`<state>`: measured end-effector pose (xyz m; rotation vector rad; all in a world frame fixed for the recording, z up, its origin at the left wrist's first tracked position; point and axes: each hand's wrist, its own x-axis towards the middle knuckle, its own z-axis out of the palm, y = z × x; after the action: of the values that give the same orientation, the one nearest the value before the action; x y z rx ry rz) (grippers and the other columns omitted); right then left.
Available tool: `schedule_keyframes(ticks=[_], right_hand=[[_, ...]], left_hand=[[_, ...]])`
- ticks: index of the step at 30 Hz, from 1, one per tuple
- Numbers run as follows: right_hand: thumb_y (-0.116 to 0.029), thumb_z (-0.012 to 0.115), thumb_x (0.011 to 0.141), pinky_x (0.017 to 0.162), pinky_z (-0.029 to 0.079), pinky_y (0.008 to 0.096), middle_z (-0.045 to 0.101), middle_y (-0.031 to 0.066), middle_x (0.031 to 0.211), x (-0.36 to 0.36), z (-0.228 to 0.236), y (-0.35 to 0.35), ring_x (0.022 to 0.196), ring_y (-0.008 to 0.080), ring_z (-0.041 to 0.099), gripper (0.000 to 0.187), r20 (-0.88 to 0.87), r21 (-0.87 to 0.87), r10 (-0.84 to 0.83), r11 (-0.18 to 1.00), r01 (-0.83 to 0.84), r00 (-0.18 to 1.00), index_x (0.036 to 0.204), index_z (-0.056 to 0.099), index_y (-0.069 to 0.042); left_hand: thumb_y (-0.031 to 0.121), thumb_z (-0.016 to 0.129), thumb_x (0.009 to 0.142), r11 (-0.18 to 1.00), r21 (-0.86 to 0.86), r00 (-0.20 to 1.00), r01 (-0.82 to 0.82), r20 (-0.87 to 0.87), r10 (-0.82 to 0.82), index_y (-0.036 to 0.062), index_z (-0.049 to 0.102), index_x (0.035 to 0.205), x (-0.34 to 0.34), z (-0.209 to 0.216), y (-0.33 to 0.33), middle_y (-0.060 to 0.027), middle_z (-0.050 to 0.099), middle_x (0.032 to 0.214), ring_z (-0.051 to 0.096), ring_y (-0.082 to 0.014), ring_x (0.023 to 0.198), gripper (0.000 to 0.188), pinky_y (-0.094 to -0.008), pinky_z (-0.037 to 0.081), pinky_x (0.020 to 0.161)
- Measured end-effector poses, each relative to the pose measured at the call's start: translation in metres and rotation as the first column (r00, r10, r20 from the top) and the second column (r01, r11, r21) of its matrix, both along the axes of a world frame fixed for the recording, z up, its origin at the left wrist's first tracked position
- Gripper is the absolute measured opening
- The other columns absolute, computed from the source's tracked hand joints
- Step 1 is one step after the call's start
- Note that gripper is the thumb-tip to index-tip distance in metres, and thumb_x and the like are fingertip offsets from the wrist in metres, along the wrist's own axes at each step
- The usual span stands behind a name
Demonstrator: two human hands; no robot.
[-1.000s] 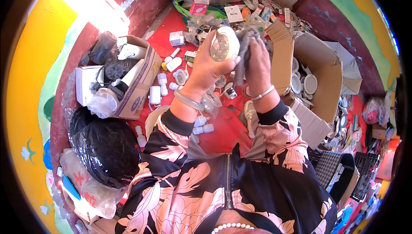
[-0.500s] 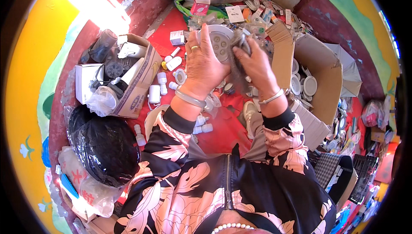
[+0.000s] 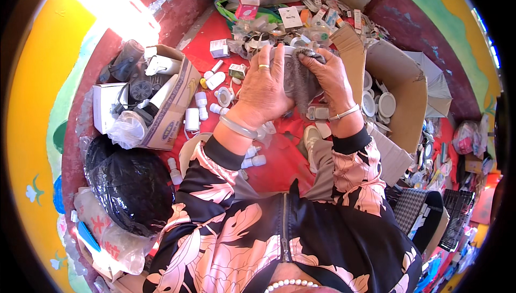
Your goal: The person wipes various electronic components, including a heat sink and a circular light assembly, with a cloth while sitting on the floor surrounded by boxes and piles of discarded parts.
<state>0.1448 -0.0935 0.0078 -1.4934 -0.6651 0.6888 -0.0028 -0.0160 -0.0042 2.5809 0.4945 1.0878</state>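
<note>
At twelve o'clock, a person's left hand [image 3: 260,90] grips a round, white-rimmed, plastic-looking disc [image 3: 288,74] by its nine-o'clock side, apparently steadying it; at three o'clock, the right hand [image 3: 334,79] pinches a limp grey fabric cloth [image 3: 305,86] against it.

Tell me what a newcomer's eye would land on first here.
Probably the upper centre, where the left hand holds a round lamp and the right hand a grey cloth against it. Next, the shiny black bag on the left and the open cardboard box with white discs at right.
</note>
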Motion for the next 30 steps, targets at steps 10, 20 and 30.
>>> schedule_keyframes(ticks=[10, 20, 30], right_hand=[[0.0, 0.068, 0.076, 0.063, 0.05, 0.0242, 0.063, 0.0063, 0.085, 0.005, 0.008, -0.007, 0.073, 0.0122, 0.06, 0.028, -0.313, 0.085, 0.204, 0.979, -0.187, 0.927, 0.102, 0.058, 0.002], [-0.01, 0.068, 0.082, 0.064, 0.047, 0.0234, 0.064, 0.0047, 0.083, -0.009, 0.001, 0.0, 0.073, 0.0097, 0.058, 0.022, -0.18, 0.143, 0.1, 0.987, -0.075, 0.979, 0.098, 0.061, 0.003], [-0.009, 0.062, 0.086, 0.069, 0.049, 0.026, 0.063, 0.0056, 0.089, 0.005, -0.005, 0.004, 0.076, 0.014, 0.06, 0.019, -0.475, 0.379, 0.033, 0.91, 0.17, 0.88, 0.102, 0.06, 0.002]], left_hand=[[0.031, 0.082, 0.051, 0.999, -0.01, 0.998, -0.036, -0.043, 0.035, 0.0031, 0.022, 0.139, -0.004, 0.003, 0.009, -0.0249, 0.038, 0.125, 0.039, -0.0417, 0.115, 0.11, -0.0465, 0.037, 0.097], [0.019, 0.078, 0.05, 0.997, -0.061, 0.995, 0.055, -0.084, -0.06, 0.0049, 0.021, 0.14, -0.009, 0.017, 0.009, -0.0275, 0.036, 0.127, 0.039, -0.0435, 0.117, 0.108, -0.045, 0.037, 0.098], [0.021, 0.083, 0.066, 0.593, -0.697, 0.876, 0.404, 0.481, -0.032, 0.0021, 0.027, 0.138, -0.02, 0.012, 0.033, -0.0126, 0.04, 0.134, 0.04, -0.0241, 0.123, 0.093, -0.0362, 0.034, 0.101]])
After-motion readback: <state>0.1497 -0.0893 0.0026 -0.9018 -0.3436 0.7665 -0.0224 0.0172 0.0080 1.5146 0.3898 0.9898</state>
